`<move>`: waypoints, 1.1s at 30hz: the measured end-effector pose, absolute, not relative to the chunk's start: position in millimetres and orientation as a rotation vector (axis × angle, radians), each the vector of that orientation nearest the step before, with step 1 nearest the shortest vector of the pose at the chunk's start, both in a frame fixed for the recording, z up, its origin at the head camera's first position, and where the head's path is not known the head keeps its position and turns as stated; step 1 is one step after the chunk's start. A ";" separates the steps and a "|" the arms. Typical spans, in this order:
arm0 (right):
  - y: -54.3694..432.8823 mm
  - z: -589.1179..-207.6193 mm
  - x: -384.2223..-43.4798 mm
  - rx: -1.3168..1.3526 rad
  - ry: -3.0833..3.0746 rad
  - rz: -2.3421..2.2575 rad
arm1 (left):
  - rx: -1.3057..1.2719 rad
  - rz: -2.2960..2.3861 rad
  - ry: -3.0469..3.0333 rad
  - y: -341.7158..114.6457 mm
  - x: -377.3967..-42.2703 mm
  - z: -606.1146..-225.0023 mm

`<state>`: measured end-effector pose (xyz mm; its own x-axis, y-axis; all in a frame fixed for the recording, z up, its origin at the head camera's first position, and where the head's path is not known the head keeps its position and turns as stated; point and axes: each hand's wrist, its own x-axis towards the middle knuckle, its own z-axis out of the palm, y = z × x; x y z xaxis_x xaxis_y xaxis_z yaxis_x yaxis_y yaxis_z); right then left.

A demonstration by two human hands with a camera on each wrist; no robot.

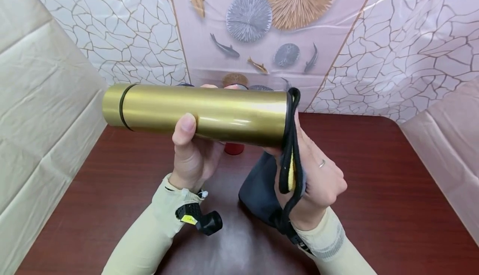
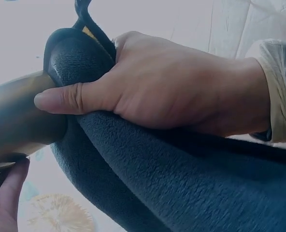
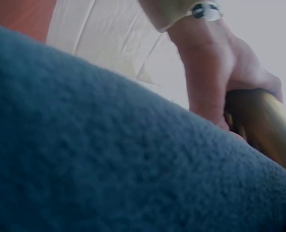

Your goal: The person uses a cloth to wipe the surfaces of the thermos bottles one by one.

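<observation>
A gold vacuum flask lies level in mid-air in the head view, a black ring marking off its left end. My left hand grips its body from below, thumb on the near side. At the flask's right end, my right hand holds a dark blue-grey fleece cloth with black edging and a yellow reverse. The left wrist view shows this cloth bunched round the flask's end, with the right thumb lying along the metal. Cloth fills much of the right wrist view, where my left hand clasps the flask.
Behind the flask, a red object stands on the dark red-brown table, mostly hidden. Patterned sheeting hangs at the back, and pale cloth walls flank the table.
</observation>
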<state>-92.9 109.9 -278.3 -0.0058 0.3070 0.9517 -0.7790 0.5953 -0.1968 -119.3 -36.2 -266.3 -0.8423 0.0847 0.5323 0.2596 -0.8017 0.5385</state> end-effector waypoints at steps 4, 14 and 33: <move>111.2 -283.6 -95.7 0.487 -1.218 0.903 | -0.837 -2.802 -0.939 -33.7 -116.5 -265.9; 126.0 -277.5 -95.1 0.626 -1.479 0.875 | -0.760 -2.861 -0.911 -27.1 -115.1 -267.8; 132.2 -273.2 -83.8 0.464 -1.648 0.838 | -0.797 -2.724 -0.964 -30.4 -117.3 -267.8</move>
